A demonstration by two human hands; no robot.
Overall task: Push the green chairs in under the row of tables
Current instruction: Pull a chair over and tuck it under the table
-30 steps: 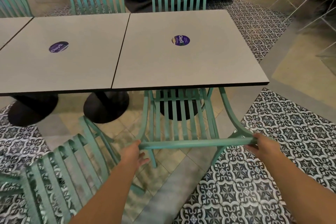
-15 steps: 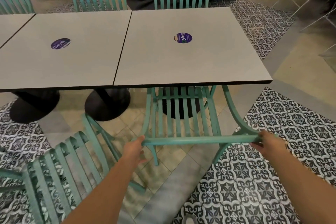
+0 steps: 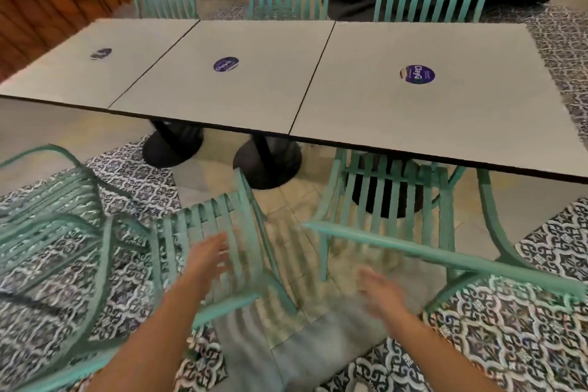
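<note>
Patterned tile floor (image 3: 509, 344), slatted green chairs (image 3: 397, 200), grey tables (image 3: 413, 111)

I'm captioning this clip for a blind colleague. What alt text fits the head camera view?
Two bare hands, left hand and right hand, hover open and blurred between two green chairs: the right chair partly under a row of grey tables, the left chair pulled out on patterned floor tiles.
</note>
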